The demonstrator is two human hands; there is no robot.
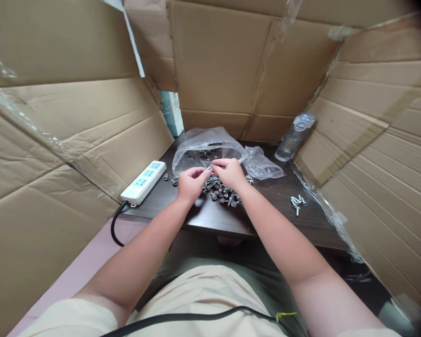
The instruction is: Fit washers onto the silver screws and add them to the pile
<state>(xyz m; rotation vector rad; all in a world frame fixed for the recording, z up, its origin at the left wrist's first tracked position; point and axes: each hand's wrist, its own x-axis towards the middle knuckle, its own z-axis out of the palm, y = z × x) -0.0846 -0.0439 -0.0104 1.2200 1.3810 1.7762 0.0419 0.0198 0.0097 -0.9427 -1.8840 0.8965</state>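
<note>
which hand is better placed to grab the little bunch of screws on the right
Probably the right hand: it sits nearer the small screw bunch on that side, while the left hand is farther off, beyond the main screw pile.

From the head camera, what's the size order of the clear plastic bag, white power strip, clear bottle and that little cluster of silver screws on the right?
1. Crumpled clear plastic bag
2. White rectangular power strip and clear plastic bottle: too alike to rank
3. Small cluster of silver metal screws
</note>
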